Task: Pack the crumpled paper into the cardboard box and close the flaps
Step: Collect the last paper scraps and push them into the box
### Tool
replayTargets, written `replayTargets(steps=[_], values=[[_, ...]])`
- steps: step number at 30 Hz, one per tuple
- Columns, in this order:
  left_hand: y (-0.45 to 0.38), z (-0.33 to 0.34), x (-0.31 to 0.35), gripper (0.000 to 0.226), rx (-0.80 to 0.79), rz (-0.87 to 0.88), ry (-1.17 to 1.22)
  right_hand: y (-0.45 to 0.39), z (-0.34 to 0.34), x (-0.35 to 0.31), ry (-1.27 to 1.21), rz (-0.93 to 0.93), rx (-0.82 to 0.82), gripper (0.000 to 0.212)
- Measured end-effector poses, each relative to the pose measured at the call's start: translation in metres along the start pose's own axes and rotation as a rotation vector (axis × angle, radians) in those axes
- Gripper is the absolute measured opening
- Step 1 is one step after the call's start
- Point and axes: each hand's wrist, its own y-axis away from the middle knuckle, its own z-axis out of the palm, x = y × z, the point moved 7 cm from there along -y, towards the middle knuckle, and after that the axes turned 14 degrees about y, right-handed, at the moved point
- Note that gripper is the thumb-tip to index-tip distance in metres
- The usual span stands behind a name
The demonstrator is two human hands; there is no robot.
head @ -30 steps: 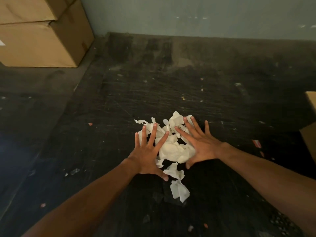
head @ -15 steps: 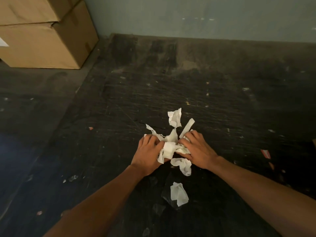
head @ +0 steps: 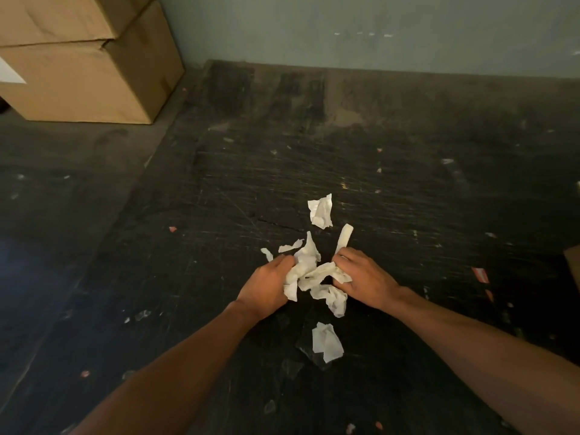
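Note:
A bunch of white crumpled paper [head: 309, 271] is gathered between my two hands, low over a dark scratched floor. My left hand [head: 266, 285] grips its left side with fingers curled in. My right hand [head: 365, 279] clutches the right side, and a strip sticks up past its fingers. One loose scrap [head: 320, 211] lies just beyond the bunch. Another loose scrap [head: 326, 341] lies nearer to me, below the hands. A sliver of a cardboard box corner [head: 573, 266] shows at the right edge; its flaps are out of sight.
Two stacked closed cardboard boxes [head: 81, 80] stand at the far left against a grey-green wall [head: 376, 29]. Small red and pale bits of litter [head: 479, 274] dot the floor.
Both hands went from flat and spread on the paper pile to curled and closed around it, drawing it into a bunch. Two scraps stayed on the floor.

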Motion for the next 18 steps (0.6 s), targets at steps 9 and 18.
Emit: replayTargets(steps=[9, 18], values=[[0.016, -0.027, -0.01, 0.021, 0.144, -0.075, 0.075, 0.029, -0.03, 0.023, -0.374, 0.201, 0.095, 0.038], [0.027, -0.005, 0.076, 0.052, -0.011, 0.332, -0.193, -0.062, -0.061, 0.031, -0.26, 0.139, 0.069, 0.075]])
